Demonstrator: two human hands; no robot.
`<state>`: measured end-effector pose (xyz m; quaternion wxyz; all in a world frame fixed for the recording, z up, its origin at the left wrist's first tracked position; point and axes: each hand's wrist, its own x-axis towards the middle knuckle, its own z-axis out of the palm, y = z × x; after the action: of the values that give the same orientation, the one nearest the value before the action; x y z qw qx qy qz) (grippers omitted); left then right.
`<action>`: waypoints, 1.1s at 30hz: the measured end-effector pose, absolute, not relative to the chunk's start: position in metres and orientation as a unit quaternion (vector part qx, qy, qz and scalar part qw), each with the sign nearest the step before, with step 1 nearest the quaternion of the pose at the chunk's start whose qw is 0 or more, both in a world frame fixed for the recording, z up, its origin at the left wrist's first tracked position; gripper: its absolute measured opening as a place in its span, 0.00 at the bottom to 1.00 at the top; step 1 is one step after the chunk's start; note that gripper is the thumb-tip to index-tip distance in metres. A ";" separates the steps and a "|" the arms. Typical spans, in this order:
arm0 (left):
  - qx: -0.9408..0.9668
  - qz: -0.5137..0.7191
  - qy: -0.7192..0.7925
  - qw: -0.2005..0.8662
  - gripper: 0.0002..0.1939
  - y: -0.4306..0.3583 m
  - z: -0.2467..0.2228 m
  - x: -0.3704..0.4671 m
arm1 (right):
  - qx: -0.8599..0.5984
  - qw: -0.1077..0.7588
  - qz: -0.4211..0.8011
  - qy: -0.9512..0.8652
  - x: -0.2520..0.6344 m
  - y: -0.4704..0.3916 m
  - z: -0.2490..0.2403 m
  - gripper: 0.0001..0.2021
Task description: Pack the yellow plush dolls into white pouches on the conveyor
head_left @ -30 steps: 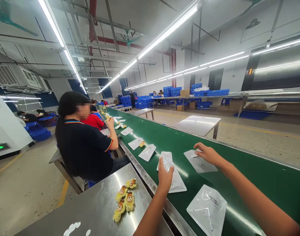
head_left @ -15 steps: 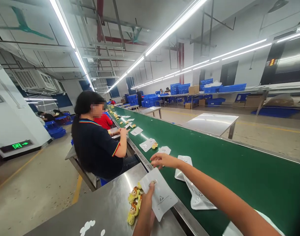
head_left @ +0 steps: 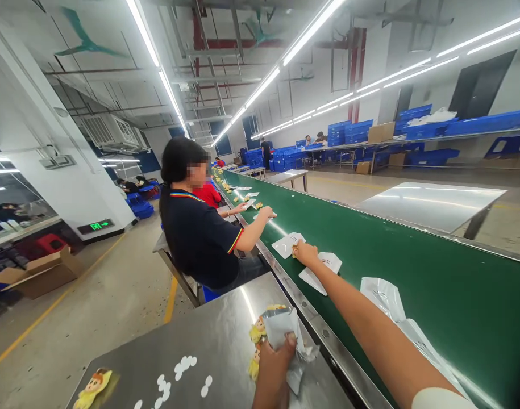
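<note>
My left hand is closed round a silver-white pouch, held over the metal table beside the belt. Several small yellow plush dolls lie partly hidden behind that hand and pouch. Out over the green conveyor belt, my right hand has its fingers closed on another small plush doll, mostly covered by the fingers. This doll is at the edge of a flat white pouch. A second white pouch lies under my right forearm.
Round white pieces and a yellow plush doll lie on the metal table. More pouches rest on the conveyor belt. A co-worker in a dark shirt sits at the belt ahead, one hand over it.
My right hand has reached farther along the belt and closed on a plush doll. The pouch in my left hand is now bent and turned. The co-worker's arm has stretched over the belt.
</note>
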<state>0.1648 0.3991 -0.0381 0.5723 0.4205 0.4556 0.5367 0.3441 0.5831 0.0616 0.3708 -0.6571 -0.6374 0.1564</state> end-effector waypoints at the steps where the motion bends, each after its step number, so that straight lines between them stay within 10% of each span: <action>1: 0.418 0.550 0.455 0.563 0.27 0.397 -0.033 0.169 | -0.642 0.376 0.159 -0.649 0.338 0.575 0.063 0.14; 10: 0.514 0.549 0.481 0.451 0.24 0.355 -0.002 0.168 | -0.289 0.444 0.351 -0.773 0.305 0.414 0.085 0.19; 33: 0.556 0.505 0.442 0.491 0.19 0.242 -0.020 0.157 | -0.318 0.379 0.290 -0.819 0.326 0.289 0.044 0.13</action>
<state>0.1568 0.2422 -0.0202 0.4912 0.5556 0.4416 0.5051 0.3261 0.2888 0.0444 0.3787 -0.3179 -0.8194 0.2901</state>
